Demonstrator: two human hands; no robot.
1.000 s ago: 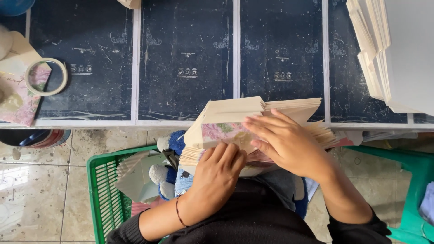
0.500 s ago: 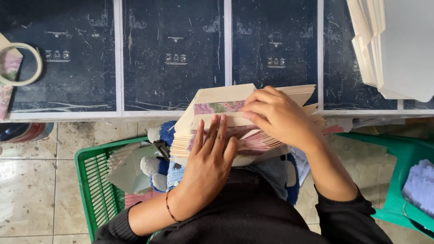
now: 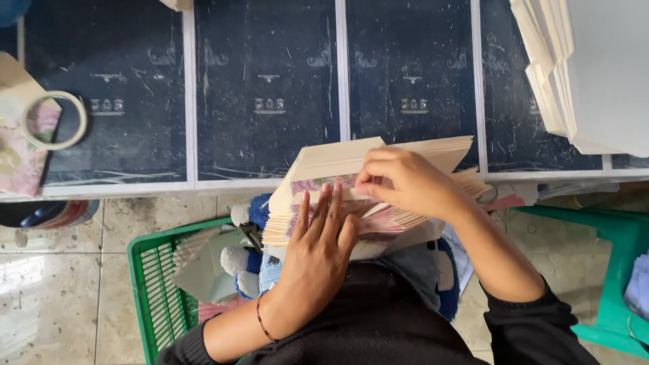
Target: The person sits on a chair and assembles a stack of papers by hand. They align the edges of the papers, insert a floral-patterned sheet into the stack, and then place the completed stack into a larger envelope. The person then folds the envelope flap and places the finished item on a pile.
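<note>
A thick stack of cream cards with pink floral printing (image 3: 378, 216) rests on my lap against the edge of a dark work table (image 3: 263, 101). My left hand (image 3: 318, 253) lies flat on the stack's near left side, fingers spread, pressing it down. My right hand (image 3: 405, 182) curls over the top of the stack and pinches the edge of the uppermost cream card (image 3: 331, 162), which is lifted at an angle above the rest.
A roll of tape (image 3: 55, 120) lies on floral sheets (image 3: 20, 155) at the table's left. A pile of white boards (image 3: 581, 74) sits at the right. A green basket (image 3: 162, 284) with grey card pieces stands on the tiled floor, a green stool (image 3: 608, 270) at the right.
The view shifted slightly. My right hand moved left along the stack's top and lifted the upper card. My left hand slid a little forward, still flat on the stack.
</note>
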